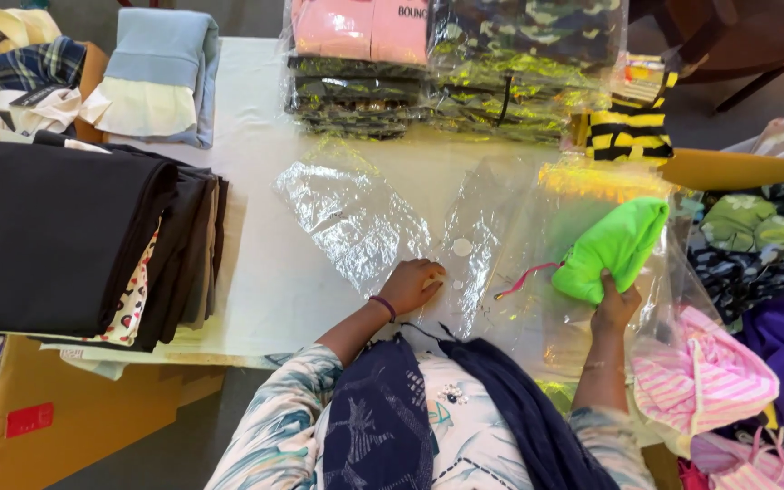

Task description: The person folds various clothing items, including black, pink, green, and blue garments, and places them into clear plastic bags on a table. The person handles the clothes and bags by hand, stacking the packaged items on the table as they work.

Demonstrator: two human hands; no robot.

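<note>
My right hand [613,306] grips a folded bright green garment [613,247] with a pink cord, which sits inside a clear plastic bag [537,272] lying on the white table [256,272]. My left hand [413,284] presses flat on the left part of that bag, fingers curled, beside a second empty clear bag [347,213]. A purple band circles my left wrist.
A stack of dark folded clothes [74,236] lies at the left, with light blue folded clothes [161,73] behind it. Bagged camouflage and pink garments [446,63] are piled at the back. Loose colourful garments [755,299] heap at the right. A brown cardboard box [74,408] stands lower left.
</note>
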